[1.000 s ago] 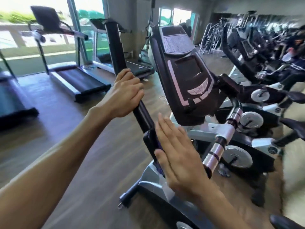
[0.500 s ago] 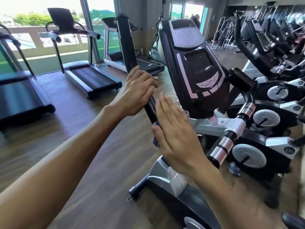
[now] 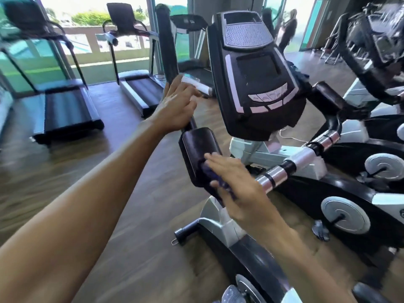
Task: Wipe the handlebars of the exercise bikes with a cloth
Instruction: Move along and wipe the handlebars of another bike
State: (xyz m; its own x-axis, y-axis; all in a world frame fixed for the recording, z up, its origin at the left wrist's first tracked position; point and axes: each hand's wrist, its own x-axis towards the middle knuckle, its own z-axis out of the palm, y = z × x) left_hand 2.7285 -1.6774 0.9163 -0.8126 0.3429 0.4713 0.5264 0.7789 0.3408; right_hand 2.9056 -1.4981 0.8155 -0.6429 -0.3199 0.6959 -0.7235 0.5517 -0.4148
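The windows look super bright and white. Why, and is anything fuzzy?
Head view: daylight overexposes the windows, washing out the sky; motion blur smears the right hand pressing the purple cloth and the bikes at far right; the wide lens bends the left handlebar and treadmills.

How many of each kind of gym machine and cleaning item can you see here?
Treadmills: 3
Bikes clearly visible: 2, the near bike and one behind it; any farther ones are too blurred to count
Cloths: 1, a purple cloth under the right hand
Total: 6
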